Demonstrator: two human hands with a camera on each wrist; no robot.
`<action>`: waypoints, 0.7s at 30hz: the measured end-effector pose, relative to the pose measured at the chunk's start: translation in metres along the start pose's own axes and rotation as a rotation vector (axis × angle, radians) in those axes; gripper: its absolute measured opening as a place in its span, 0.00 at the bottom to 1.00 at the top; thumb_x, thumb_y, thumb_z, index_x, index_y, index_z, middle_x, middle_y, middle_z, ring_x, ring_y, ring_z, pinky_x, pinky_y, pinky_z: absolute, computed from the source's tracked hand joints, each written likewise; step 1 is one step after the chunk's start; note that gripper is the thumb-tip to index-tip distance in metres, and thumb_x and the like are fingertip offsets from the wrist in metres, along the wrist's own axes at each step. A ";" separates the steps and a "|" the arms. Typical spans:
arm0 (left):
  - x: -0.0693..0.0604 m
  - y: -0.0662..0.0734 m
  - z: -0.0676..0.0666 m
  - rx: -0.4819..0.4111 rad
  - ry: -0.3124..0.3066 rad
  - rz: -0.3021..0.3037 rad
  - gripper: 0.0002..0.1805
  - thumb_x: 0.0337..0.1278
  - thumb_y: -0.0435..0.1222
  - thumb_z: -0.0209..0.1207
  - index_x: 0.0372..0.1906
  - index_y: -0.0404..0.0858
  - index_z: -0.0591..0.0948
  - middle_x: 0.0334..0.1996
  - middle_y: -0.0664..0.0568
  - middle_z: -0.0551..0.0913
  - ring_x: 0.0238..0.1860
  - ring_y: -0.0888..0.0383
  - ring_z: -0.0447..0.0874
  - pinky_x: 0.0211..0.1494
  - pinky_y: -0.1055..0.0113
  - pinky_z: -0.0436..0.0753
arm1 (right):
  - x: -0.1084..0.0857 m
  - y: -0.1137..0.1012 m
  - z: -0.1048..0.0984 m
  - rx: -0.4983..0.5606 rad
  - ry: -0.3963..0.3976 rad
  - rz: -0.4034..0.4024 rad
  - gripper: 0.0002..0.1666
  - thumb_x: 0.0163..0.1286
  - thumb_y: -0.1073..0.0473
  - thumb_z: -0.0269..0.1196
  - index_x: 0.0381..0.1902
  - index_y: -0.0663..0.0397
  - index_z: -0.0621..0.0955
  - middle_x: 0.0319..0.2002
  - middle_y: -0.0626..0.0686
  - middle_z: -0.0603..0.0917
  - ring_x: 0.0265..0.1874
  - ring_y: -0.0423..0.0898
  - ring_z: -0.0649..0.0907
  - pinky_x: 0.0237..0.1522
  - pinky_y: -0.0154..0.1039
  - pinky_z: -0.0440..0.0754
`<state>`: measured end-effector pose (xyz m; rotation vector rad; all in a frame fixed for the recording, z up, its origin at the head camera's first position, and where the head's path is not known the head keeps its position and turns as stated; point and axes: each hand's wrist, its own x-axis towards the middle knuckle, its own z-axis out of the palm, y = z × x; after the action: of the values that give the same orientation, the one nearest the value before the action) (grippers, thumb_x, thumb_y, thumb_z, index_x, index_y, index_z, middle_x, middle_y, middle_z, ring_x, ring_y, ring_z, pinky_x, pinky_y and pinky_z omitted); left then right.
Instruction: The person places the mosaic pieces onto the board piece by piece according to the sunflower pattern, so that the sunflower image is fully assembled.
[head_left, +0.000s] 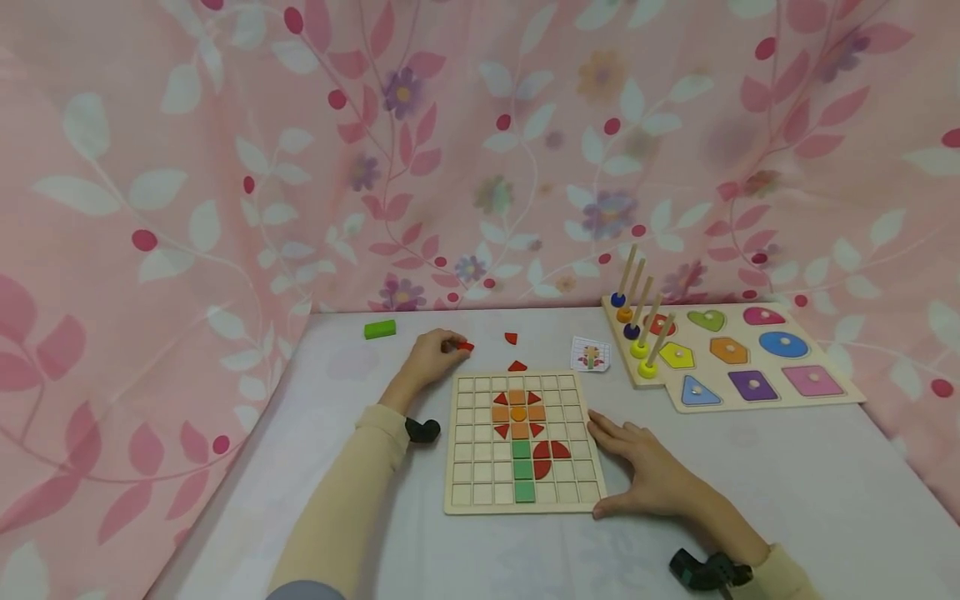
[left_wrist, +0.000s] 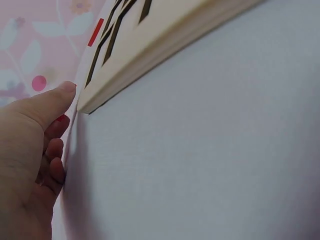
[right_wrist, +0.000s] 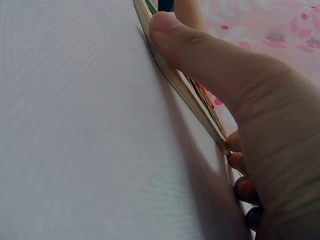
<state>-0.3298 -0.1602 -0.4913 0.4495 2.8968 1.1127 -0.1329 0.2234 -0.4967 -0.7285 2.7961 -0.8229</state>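
Observation:
Beyond the back left corner of the wooden grid board, my left hand pinches a small red wooden piece, its shape partly covered by the fingers. Along the board's right edge, my right hand rests with extended fingers and thumb touching the side. On the grid, orange squares, an orange circle and red triangles form a flower above a column of green squares. Red quarter-circles sit beside that column. Two loose red pieces lie behind the board.
A pattern card lies at the back right of the board. Farther right is a wooden shape puzzle with upright pegs. A green block lies at the back left, and a floral curtain hangs behind the table.

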 end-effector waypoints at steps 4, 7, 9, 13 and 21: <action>-0.005 0.002 -0.005 -0.010 -0.010 0.011 0.17 0.70 0.41 0.69 0.57 0.38 0.89 0.52 0.45 0.88 0.50 0.51 0.82 0.58 0.54 0.81 | 0.000 -0.001 0.001 -0.002 -0.002 0.005 0.77 0.43 0.15 0.74 0.80 0.56 0.69 0.84 0.55 0.61 0.66 0.51 0.74 0.67 0.65 0.69; -0.011 0.005 -0.009 -0.015 -0.010 0.022 0.17 0.70 0.40 0.69 0.58 0.39 0.89 0.52 0.46 0.88 0.48 0.52 0.82 0.55 0.56 0.81 | 0.000 -0.001 0.000 -0.014 0.003 0.004 0.76 0.43 0.16 0.75 0.80 0.55 0.69 0.84 0.55 0.61 0.60 0.46 0.73 0.64 0.60 0.72; -0.016 0.007 -0.012 -0.020 -0.009 0.031 0.16 0.70 0.39 0.69 0.59 0.39 0.89 0.52 0.47 0.89 0.47 0.52 0.81 0.52 0.57 0.80 | -0.001 -0.001 0.000 -0.021 0.004 0.008 0.76 0.43 0.16 0.75 0.81 0.55 0.69 0.84 0.54 0.61 0.57 0.43 0.72 0.62 0.56 0.72; -0.029 0.014 -0.015 -0.013 -0.011 0.065 0.17 0.70 0.39 0.69 0.59 0.39 0.89 0.53 0.49 0.89 0.45 0.53 0.81 0.47 0.62 0.79 | 0.000 -0.001 -0.001 -0.019 0.003 0.014 0.76 0.43 0.15 0.75 0.81 0.54 0.69 0.84 0.54 0.61 0.57 0.43 0.71 0.61 0.55 0.72; -0.066 0.041 -0.008 0.004 -0.053 0.164 0.18 0.65 0.39 0.73 0.57 0.36 0.90 0.51 0.49 0.90 0.41 0.55 0.80 0.41 0.66 0.78 | -0.002 -0.002 -0.002 -0.026 0.004 0.000 0.76 0.44 0.16 0.75 0.81 0.55 0.69 0.84 0.55 0.61 0.58 0.45 0.72 0.61 0.58 0.72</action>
<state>-0.2563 -0.1538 -0.4647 0.7165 2.8597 1.0951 -0.1308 0.2237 -0.4943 -0.7315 2.8152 -0.7900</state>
